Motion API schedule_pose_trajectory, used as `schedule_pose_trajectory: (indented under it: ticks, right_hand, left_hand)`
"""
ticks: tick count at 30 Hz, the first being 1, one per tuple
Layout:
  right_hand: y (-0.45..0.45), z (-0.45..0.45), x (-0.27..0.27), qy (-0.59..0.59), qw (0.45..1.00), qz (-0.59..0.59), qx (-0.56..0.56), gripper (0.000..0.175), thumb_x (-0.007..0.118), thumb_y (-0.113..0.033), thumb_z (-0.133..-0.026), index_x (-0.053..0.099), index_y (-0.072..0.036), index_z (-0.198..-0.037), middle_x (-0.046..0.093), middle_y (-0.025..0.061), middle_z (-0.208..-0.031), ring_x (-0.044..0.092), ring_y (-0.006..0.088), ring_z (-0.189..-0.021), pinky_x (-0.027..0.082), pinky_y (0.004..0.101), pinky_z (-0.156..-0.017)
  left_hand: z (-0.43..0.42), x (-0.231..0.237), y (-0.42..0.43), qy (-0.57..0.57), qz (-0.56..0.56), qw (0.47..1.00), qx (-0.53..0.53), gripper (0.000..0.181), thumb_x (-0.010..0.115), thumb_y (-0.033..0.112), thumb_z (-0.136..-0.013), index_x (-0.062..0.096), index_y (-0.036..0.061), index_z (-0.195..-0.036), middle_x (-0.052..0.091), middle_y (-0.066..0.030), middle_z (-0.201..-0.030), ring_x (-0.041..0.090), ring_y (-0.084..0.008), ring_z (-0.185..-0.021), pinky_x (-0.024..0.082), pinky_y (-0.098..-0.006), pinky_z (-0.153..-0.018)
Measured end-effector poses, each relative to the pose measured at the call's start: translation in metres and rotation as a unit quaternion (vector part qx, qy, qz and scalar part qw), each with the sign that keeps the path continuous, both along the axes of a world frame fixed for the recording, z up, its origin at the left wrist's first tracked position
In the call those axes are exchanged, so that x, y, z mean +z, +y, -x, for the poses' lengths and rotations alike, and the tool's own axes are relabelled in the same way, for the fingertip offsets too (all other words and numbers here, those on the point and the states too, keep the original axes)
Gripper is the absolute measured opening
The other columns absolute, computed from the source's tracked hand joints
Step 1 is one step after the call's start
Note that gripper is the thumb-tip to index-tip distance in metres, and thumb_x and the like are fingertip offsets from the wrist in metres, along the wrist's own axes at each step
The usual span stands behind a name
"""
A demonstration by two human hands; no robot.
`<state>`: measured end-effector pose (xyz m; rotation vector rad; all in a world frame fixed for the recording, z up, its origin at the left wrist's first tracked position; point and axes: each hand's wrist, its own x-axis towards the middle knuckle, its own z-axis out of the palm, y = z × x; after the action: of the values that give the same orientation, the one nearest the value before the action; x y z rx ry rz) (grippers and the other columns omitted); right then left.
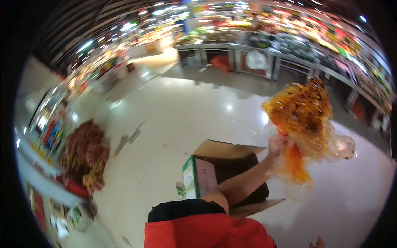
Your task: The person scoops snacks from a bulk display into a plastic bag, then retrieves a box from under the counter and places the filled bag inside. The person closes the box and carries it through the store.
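My left hand (277,145) grips a bunched clear plastic bag (305,108) with orange-yellow, dark-speckled contents; what these are I cannot tell. The arm crosses from the black sleeve at lower centre toward the right. Beneath it an open cardboard box (228,148), with a green and white printed side, has its flaps spread; the arm hides part of its dark inside. Only some fingers of my right hand (317,243) show at the bottom edge, right of my red garment. They look spread, and nothing shows between them.
Produce stalls (263,46) curve along the back and right, with bags beneath them. A heap of reddish-brown and yellowish goods (88,152) is at the left, beside a counter (40,179). Below it are bags (77,217). The pale, shiny floor (149,124) has dark patches.
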<state>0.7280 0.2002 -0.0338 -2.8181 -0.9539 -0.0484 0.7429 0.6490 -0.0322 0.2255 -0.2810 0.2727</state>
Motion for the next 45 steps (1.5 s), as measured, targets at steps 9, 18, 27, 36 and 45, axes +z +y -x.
schedule_pose_trajectory:
  ticks: [9,18,27,36,45]
  right_hand:
    - [-0.121,-0.048,-0.054,0.072,0.924,-0.142,-0.347,0.036,0.058,-0.019,-0.08,0.056,-0.002,-0.112,0.058,0.0181,-0.109,0.056,0.033,-0.1,0.047,0.0411,-0.081]
    - [-0.096,-0.326,-0.058,0.15,0.961,-0.211,-0.096,0.043,0.057,-0.027,-0.084,0.05,-0.003,-0.119,0.056,0.0168,-0.11,0.055,0.0325,-0.1,0.044,0.0389,-0.087]
    - [-0.174,-0.558,-0.037,0.236,0.863,-0.422,-0.147,0.05,0.068,-0.019,-0.079,0.044,-0.004,-0.12,0.049,0.0139,-0.12,0.054,0.027,-0.102,0.045,0.0359,-0.086]
    - [-0.367,-0.708,-0.03,0.055,0.917,-0.347,-0.189,0.043,0.067,-0.02,-0.077,0.053,-0.011,-0.116,0.056,0.0083,-0.11,0.052,0.026,-0.104,0.036,0.0368,-0.095]
    - [-0.529,-0.916,-0.033,0.117,0.923,-0.358,-0.074,0.023,0.068,-0.016,-0.073,0.058,-0.006,-0.091,0.058,0.0128,-0.091,0.055,0.0323,-0.09,0.045,0.0402,-0.079]
  left_hand:
    - [-0.259,-0.029,-0.126,0.032,0.054,0.978,-0.197,0.053,0.057,0.041,-0.079,0.051,0.0005,-0.114,0.055,-0.0168,-0.109,0.055,-0.0307,-0.099,0.047,-0.0446,-0.086]
    - [-0.477,-0.023,-0.247,-0.007,0.243,0.913,-0.329,0.062,0.061,0.04,-0.08,0.042,0.0028,-0.126,0.049,-0.0131,-0.12,0.051,-0.0263,-0.107,0.043,-0.0392,-0.092]
    - [-0.718,-0.008,-0.428,-0.096,0.071,0.908,-0.402,0.062,0.063,0.038,-0.079,0.042,0.0036,-0.125,0.049,-0.0135,-0.118,0.051,-0.0267,-0.107,0.043,-0.041,-0.092]
    - [-0.923,-0.007,-0.665,-0.084,0.069,0.834,-0.541,0.061,0.065,0.033,-0.079,0.041,0.0048,-0.126,0.048,-0.014,-0.118,0.049,-0.0269,-0.109,0.043,-0.0422,-0.093]
    - [-1.108,0.0,-0.86,-0.1,0.075,0.828,-0.546,0.06,0.067,0.029,-0.079,0.04,0.0058,-0.127,0.047,-0.0144,-0.118,0.048,-0.027,-0.11,0.042,-0.0433,-0.093]
